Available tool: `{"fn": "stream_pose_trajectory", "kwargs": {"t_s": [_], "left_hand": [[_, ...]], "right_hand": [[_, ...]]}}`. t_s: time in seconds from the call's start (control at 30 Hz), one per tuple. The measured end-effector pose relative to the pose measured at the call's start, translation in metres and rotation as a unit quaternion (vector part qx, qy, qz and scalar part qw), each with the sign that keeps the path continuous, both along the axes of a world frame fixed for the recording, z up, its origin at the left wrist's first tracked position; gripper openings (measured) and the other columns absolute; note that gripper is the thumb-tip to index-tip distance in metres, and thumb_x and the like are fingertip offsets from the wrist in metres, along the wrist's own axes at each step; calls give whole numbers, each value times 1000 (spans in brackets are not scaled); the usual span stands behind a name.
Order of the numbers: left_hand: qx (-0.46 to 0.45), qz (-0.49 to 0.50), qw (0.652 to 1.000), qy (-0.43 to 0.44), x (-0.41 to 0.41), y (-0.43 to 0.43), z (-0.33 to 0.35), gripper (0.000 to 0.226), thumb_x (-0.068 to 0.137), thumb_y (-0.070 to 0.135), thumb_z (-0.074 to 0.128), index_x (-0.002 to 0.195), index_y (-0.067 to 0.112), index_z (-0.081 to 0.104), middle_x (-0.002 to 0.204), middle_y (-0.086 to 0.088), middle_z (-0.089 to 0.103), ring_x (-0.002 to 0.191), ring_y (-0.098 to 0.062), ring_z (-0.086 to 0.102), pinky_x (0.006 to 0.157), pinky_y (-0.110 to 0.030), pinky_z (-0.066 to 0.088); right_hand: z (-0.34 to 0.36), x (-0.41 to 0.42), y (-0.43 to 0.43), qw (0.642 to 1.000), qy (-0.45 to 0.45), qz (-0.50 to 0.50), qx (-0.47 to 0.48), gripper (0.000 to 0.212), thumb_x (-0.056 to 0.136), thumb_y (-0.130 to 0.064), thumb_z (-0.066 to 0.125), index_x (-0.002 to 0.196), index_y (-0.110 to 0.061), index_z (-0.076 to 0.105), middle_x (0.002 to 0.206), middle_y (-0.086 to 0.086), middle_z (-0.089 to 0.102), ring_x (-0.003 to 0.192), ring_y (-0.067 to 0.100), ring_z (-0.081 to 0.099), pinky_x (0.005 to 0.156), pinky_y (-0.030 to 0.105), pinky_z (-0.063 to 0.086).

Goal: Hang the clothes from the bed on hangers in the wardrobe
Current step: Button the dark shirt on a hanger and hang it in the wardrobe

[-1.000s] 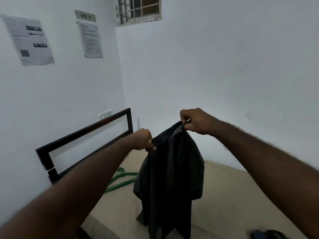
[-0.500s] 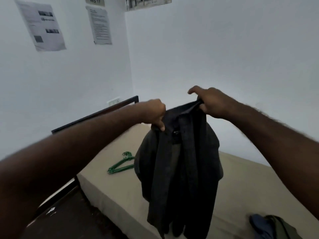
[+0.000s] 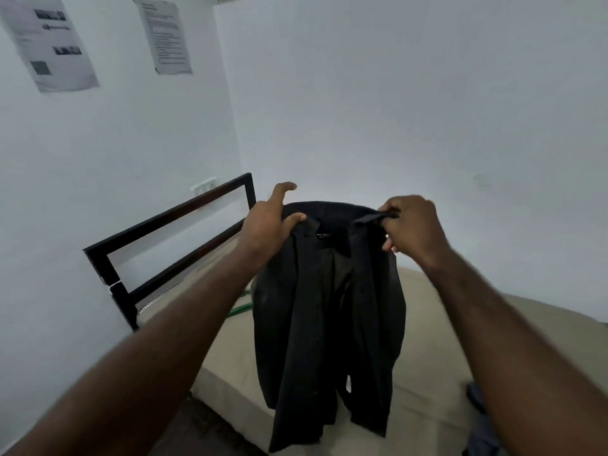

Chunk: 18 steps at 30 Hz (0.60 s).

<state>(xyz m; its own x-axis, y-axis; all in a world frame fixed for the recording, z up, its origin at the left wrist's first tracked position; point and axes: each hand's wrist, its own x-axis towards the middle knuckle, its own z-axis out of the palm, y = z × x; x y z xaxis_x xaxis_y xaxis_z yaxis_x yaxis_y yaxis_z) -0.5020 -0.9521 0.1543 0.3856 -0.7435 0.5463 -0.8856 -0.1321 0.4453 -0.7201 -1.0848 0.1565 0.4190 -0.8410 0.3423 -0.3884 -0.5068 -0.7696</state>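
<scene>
A black shirt (image 3: 329, 324) hangs in the air over the bed (image 3: 427, 340), its collar and label facing me. My left hand (image 3: 269, 222) grips the left side of the collar, thumb over the cloth and forefinger raised. My right hand (image 3: 411, 225) pinches the right side of the collar. A green hanger (image 3: 240, 307) lies on the mattress behind the shirt, mostly hidden by my left forearm and the cloth. No wardrobe is in view.
The bed's black headboard frame (image 3: 171, 232) stands against the left wall, below a wall socket (image 3: 204, 185). A bluish garment (image 3: 480, 422) lies at the bed's lower right, behind my right forearm. Dark floor (image 3: 197, 422) shows beside the bed. Paper sheets (image 3: 49, 44) hang on the left wall.
My hands have spread apart along the collar, opening the shirt so its label shows. The camera has tilted down, and my forearm now hides most of the hanger.
</scene>
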Motion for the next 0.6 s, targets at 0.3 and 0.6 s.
{"fn": "stream_pose_trajectory", "kwargs": {"t_s": [0.3,0.6], "left_hand": [[-112,-15,956,272,-25,11,-24,10,85,14,73,94,14,70,76,-3,70,46,-15,60,48,-27,54],[-54,-62,954,287,74,-75,-31,12,84,12,73,94,19,69,77,0,69,55,-8,62,49,-21,52]], "right_hand": [[-56,5,32,926,-332,-65,170,26,82,9,64,86,-14,75,83,9,75,76,21,74,74,31,60],[-82,92,-30,910,-375,-122,126,36,85,10,57,109,-14,71,64,-17,69,55,-1,54,58,10,47]]}}
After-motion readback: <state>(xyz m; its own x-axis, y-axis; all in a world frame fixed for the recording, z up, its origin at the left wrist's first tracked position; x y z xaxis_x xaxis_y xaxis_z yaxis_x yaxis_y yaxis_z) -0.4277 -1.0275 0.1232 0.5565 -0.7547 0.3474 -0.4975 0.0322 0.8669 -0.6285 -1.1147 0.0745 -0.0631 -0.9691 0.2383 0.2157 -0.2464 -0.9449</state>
